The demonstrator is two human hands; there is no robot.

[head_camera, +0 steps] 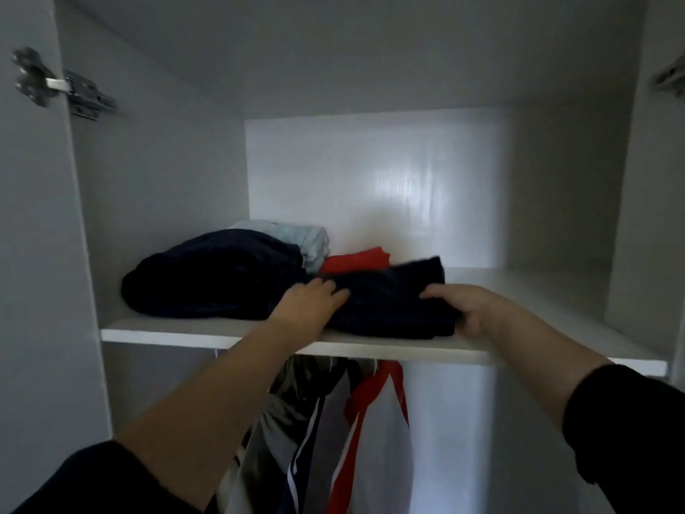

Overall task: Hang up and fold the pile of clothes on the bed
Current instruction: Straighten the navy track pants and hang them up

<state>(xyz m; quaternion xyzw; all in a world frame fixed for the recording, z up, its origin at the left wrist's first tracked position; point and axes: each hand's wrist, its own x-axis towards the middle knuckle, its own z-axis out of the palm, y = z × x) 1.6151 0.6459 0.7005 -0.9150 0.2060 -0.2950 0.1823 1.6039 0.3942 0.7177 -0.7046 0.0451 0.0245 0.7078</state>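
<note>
Dark garment point(393, 302) at shelf point(185, 333) front edge: right hand point(469, 309) grips it, left hand point(309, 302) flat on top; room rightward; garment's far edge blurred.

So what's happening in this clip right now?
A person holds a folded dark garment on the wardrobe shelf. The right hand grips its right end; the left hand rests on its left end. A navy pile, a light blue piece and a red one lie beside it. Hanging clothes show below.
</note>
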